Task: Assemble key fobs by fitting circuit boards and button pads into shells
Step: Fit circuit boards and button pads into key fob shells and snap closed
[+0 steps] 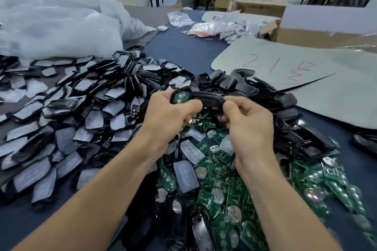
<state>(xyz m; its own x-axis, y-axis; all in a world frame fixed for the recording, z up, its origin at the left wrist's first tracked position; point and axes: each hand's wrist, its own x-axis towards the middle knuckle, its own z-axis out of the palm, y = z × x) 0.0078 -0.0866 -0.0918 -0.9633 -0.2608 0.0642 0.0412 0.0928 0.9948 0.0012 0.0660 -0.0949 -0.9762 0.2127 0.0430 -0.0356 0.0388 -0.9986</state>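
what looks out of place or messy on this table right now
Nothing looks damaged. A few translucent white button pads lie strewn on the heap of green circuit boards rather than apart from it. The black plastic fob shell between the left hand and right hand gapes open, its fitted board showing.

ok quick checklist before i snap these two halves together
1. Left hand grips the shell: ok.
2. Board lies in the shell: ok; whether it is fully seated, cannot tell.
3. Right hand pinches the cover: ok.
4. Pad fitted in the cover: cannot tell, its inner face is hidden.
5. Cover lined up over the board: not ok, it sits beside the board, which shows bare.
6. Spare boards within reach: ok, piled below the hands.
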